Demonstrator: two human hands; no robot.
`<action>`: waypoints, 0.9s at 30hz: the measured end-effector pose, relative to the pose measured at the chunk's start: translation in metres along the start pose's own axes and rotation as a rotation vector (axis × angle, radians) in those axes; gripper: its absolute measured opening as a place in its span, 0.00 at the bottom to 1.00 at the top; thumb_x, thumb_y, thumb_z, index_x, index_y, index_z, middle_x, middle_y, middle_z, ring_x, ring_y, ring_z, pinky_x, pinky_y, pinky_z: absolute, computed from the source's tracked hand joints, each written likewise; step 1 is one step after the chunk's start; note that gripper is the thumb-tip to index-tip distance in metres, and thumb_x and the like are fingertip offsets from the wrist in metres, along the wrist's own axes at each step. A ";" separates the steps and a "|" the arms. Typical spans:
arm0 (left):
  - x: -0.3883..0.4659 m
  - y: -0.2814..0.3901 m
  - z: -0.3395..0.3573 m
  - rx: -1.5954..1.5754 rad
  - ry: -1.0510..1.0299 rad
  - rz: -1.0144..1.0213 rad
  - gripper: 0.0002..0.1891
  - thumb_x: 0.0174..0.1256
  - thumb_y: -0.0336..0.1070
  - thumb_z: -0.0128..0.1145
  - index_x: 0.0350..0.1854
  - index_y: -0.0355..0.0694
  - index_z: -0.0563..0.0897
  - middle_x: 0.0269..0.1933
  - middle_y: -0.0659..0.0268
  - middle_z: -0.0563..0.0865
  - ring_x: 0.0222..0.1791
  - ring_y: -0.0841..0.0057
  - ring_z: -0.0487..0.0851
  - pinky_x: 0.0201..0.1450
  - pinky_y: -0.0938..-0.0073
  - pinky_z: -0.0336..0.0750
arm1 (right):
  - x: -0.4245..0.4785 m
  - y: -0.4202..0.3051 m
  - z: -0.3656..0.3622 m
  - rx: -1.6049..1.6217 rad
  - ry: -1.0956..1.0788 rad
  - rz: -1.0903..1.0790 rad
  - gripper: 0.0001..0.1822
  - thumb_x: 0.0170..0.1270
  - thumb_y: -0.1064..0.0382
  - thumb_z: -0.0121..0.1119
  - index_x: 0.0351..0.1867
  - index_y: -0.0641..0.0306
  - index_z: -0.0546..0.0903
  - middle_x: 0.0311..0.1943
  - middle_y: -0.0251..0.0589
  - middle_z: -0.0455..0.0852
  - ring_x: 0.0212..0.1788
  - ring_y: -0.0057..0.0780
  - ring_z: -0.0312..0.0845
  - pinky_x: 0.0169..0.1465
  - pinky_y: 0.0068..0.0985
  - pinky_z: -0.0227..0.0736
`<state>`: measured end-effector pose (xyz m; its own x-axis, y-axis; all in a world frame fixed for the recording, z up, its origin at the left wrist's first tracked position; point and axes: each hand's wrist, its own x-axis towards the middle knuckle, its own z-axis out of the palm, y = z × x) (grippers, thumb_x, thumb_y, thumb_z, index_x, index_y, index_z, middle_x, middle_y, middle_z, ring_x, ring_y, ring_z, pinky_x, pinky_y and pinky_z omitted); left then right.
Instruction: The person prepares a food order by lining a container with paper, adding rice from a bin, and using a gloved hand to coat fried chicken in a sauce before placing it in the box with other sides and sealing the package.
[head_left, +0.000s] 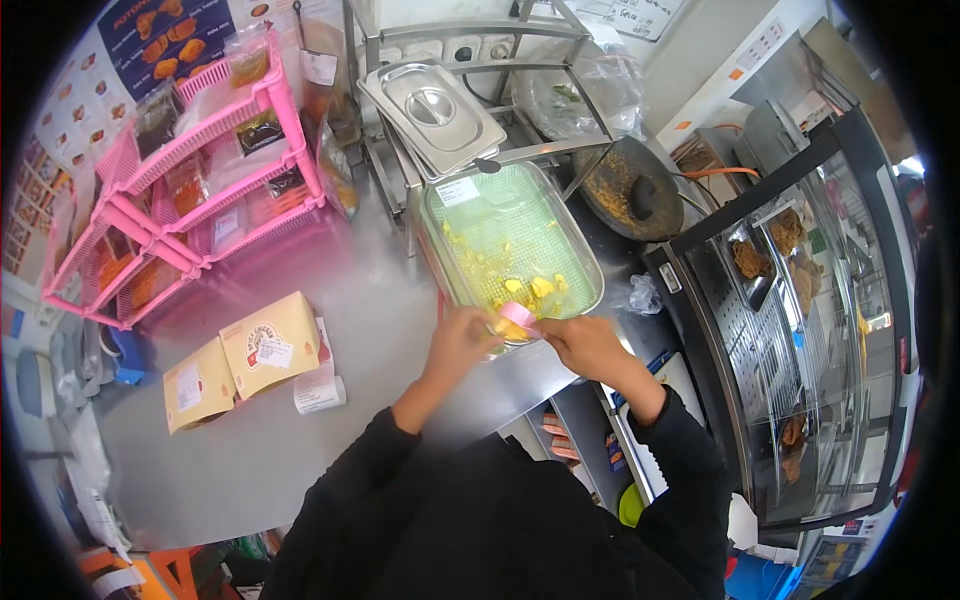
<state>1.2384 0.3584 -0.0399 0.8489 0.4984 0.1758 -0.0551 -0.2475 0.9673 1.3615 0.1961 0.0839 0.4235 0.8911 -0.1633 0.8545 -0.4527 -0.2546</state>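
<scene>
In my right hand (589, 346) is a small pink scoop (517, 315), tilted over the near end of a metal tray. Yellow food (511, 330) shows right beside the scoop. My left hand (461, 341) has its fingertips close to the scoop and this food; whether they grip something is hard to see. A green perforated liner (510, 217) covers the floor of the metal tray (594, 281). Yellow food pieces (541, 286) and crumbs are scattered on the liner, mostly towards me. A white label (456, 192) with writing sticks to its far left corner.
Stainless steel lids (433, 109) lie behind the tray. To the left stand pink plastic racks (214, 169) of bagged food and two cardboard food boxes (270, 345) with a paper receipt (321, 395). At right are a stone mortar with pestle (630, 191) and a glass display case (810, 322) holding fried chicken.
</scene>
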 end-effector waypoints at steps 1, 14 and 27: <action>0.001 0.004 -0.001 -0.011 -0.017 -0.018 0.19 0.45 0.38 0.72 0.38 0.40 0.77 0.34 0.64 0.79 0.33 0.73 0.79 0.36 0.73 0.74 | 0.003 0.007 0.012 0.094 0.031 -0.012 0.12 0.64 0.59 0.51 0.45 0.51 0.83 0.28 0.52 0.83 0.32 0.40 0.83 0.35 0.35 0.74; 0.007 0.006 -0.006 -0.036 -0.021 -0.054 0.10 0.52 0.29 0.67 0.33 0.38 0.79 0.23 0.74 0.73 0.22 0.88 0.68 0.24 0.83 0.63 | 0.003 0.031 0.026 1.333 -0.315 0.465 0.18 0.71 0.61 0.46 0.58 0.62 0.75 0.19 0.25 0.65 0.18 0.13 0.57 0.20 0.14 0.51; 0.026 0.031 -0.002 0.043 0.095 0.062 0.07 0.58 0.33 0.61 0.35 0.38 0.79 0.29 0.63 0.78 0.29 0.72 0.76 0.33 0.74 0.70 | -0.016 0.024 0.048 1.818 -0.088 0.516 0.18 0.72 0.61 0.44 0.62 0.58 0.71 0.18 0.21 0.58 0.16 0.10 0.48 0.16 0.12 0.41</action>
<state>1.2574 0.3652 -0.0052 0.7906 0.5573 0.2538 -0.0818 -0.3146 0.9457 1.3612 0.1696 0.0347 0.4351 0.6983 -0.5684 -0.6710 -0.1696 -0.7218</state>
